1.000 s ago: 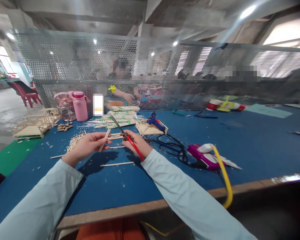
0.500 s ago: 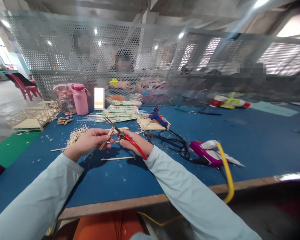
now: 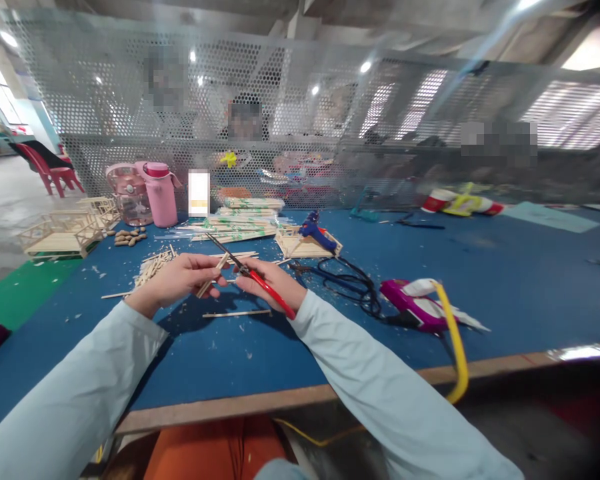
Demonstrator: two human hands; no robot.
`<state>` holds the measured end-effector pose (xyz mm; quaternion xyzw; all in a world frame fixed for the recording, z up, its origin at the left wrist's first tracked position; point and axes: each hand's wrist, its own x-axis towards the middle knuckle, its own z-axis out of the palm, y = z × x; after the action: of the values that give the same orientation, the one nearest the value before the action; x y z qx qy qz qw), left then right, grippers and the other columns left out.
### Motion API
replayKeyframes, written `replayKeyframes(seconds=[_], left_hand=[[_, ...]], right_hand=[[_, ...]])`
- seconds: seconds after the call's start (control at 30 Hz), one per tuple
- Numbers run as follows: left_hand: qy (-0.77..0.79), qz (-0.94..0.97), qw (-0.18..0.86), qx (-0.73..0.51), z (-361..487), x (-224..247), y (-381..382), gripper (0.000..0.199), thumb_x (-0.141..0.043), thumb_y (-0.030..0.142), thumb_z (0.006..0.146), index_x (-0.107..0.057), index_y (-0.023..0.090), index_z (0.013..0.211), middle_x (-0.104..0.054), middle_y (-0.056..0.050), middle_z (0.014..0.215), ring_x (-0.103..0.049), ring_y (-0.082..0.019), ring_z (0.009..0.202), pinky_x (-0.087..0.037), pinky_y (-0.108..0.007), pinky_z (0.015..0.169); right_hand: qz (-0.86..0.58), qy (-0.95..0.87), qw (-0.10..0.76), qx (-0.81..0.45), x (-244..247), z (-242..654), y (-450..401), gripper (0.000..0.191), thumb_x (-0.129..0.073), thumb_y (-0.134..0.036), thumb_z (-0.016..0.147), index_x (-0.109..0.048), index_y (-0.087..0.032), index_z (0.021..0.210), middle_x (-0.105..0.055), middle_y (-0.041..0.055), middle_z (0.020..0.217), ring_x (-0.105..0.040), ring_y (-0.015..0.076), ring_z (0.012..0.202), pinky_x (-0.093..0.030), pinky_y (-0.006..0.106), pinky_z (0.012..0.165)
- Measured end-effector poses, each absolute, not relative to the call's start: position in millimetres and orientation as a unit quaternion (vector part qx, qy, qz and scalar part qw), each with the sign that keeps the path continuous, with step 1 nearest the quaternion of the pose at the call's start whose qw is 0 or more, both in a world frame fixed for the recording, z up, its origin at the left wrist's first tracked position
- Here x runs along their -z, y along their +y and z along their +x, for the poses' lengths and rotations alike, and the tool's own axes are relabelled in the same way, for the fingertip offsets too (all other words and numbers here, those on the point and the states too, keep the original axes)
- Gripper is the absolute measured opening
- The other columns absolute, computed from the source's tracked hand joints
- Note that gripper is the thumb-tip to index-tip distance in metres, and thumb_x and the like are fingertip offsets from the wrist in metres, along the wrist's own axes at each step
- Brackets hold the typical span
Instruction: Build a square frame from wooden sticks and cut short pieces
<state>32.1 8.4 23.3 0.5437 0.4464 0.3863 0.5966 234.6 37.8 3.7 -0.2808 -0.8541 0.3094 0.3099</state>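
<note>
Pinched in the fingers of my left hand (image 3: pixel 183 280) are short wooden sticks (image 3: pixel 211 279), held at a slant. My right hand (image 3: pixel 267 283) is closed round the red handles of a pair of scissors (image 3: pixel 266 290). The blades point up and left, lying against or just beside the upper ends of the sticks; I cannot tell whether they touch. Below both hands a single wooden stick (image 3: pixel 236 313) lies on the blue table top (image 3: pixel 220 367). A heap of cut sticks (image 3: pixel 153 268) is partly hidden behind my left hand.
Behind my hands lie wrapped stick bundles (image 3: pixel 245 223) and a blue glue gun (image 3: pixel 316 232) on a small stick frame. To the right is a purple tool (image 3: pixel 415 307) with a yellow strap. Stick models (image 3: pixel 60 233), peanuts (image 3: pixel 130 236) and a pink bottle (image 3: pixel 161 195) stand left. A perforated screen (image 3: pixel 300 133) closes off the back.
My hands, the sticks and the scissors stay almost where they were. The view has shifted slightly. Behind the screen, a person's hands are no longer visible near the yellow piece.
</note>
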Motion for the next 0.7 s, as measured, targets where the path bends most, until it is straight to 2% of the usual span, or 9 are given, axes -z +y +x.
replayKeyframes(seconds=[0.1, 0.17, 0.27, 0.47, 0.7], left_hand=[[0.44, 0.565, 0.584, -0.382, 33, -22, 8, 0.026, -0.07, 0.023, 0.067, -0.069, 0.016, 0.093, -0.067, -0.003, 0.067, -0.06, -0.011, 0.05, -0.04, -0.018, 0.045], [0.438, 0.585, 0.567, -0.38, 34, -22, 8, 0.026, -0.069, 0.023, 0.067, -0.07, 0.016, 0.092, -0.066, -0.003, 0.067, -0.058, -0.01, 0.049, -0.038, -0.018, 0.044], [0.436, 0.606, 0.548, -0.377, 35, -20, 8, 0.027, -0.069, 0.024, 0.067, -0.07, 0.015, 0.092, -0.065, -0.001, 0.066, -0.057, -0.009, 0.048, -0.037, -0.017, 0.043], [0.431, 0.612, 0.544, -0.379, 35, -18, 8, 0.021, -0.069, 0.025, 0.066, -0.069, 0.015, 0.084, -0.063, 0.0, 0.064, -0.055, -0.008, 0.048, -0.036, -0.015, 0.042], [0.415, 0.656, 0.492, -0.394, 41, -13, 10, 0.011, -0.069, 0.025, 0.064, -0.069, 0.016, 0.069, -0.061, 0.0, 0.059, -0.052, -0.009, 0.052, -0.044, -0.019, 0.051]], right_hand=[[-0.313, -0.864, 0.314, -0.24, -3, 233, 36, 0.038, -0.053, -0.011, 0.067, -0.059, -0.014, 0.105, -0.06, 0.0019, 0.075, -0.05, 0.0135, 0.062, -0.04, 0.025, 0.063], [-0.322, -0.871, 0.312, -0.203, -2, 233, 36, 0.042, -0.049, -0.005, 0.061, -0.061, -0.014, 0.099, -0.056, -0.001, 0.065, -0.046, 0.0122, 0.056, -0.038, 0.024, 0.06], [-0.326, -0.875, 0.312, -0.178, -2, 234, 36, 0.039, -0.046, -0.003, 0.058, -0.062, -0.015, 0.091, -0.05, -0.0037, 0.055, -0.041, 0.0107, 0.049, -0.035, 0.023, 0.056], [-0.331, -0.878, 0.304, -0.165, -3, 237, 37, 0.035, -0.047, -0.003, 0.057, -0.062, -0.016, 0.086, -0.048, -0.0044, 0.052, -0.039, 0.0101, 0.046, -0.033, 0.022, 0.052], [-0.263, -0.873, 0.334, -0.24, -5, 227, 32, 0.021, -0.042, -0.005, 0.059, -0.056, -0.017, 0.068, -0.055, -0.0009, 0.064, -0.05, 0.0127, 0.061, -0.039, 0.022, 0.061]])
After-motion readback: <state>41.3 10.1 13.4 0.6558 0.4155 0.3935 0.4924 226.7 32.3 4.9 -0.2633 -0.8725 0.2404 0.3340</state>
